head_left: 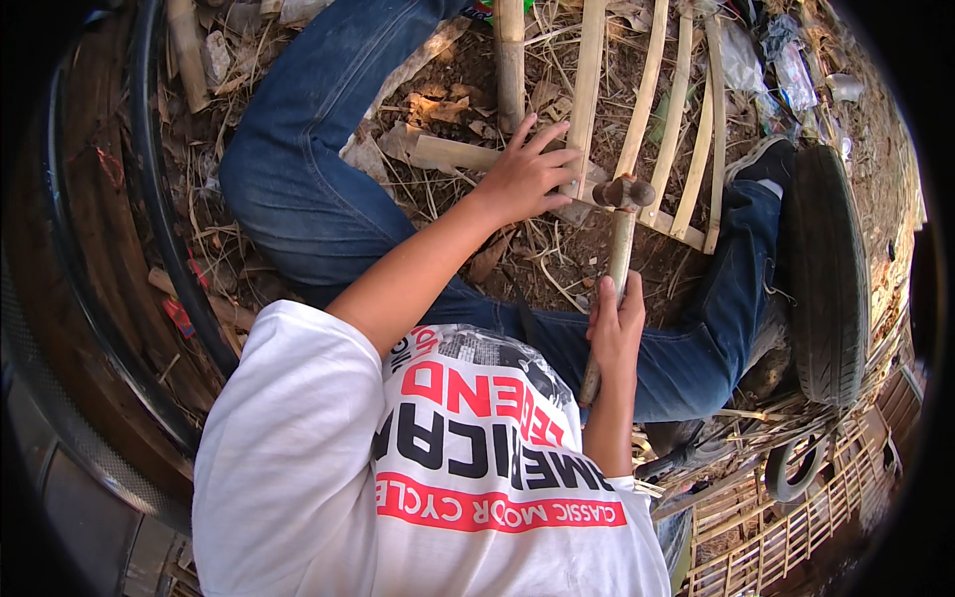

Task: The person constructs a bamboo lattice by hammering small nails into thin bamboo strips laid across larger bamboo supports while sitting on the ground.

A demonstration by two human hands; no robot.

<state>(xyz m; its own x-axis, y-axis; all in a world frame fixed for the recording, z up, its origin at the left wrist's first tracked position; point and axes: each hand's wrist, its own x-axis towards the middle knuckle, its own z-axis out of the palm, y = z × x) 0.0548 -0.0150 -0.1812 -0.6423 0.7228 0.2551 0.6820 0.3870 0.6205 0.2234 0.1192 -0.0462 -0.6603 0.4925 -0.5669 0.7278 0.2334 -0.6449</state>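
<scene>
My right hand (pixel 617 323) is wrapped round the pale handle of a hammer (pixel 621 244). Its rusty metal head is over the lower end of one upright slat, above a crosspiece. My left hand (pixel 527 177) lies with fingers spread at the lower end of another bamboo slat (pixel 588 85), touching it near the joint with the crosspiece (pixel 448 153). Several slats fan upward from that crosspiece, forming a slatted bamboo frame between my legs. Whether a nail is under the hammer head or my fingers cannot be made out.
A black tyre (pixel 829 279) stands beside my right leg. Black curved tubing (pixel 164 189) runs down the left side. A bamboo lattice (pixel 786 527) lies at lower right. Plastic litter (pixel 791 75) and dry straw cover the dirt. A thicker bamboo pole (pixel 509 65) lies ahead.
</scene>
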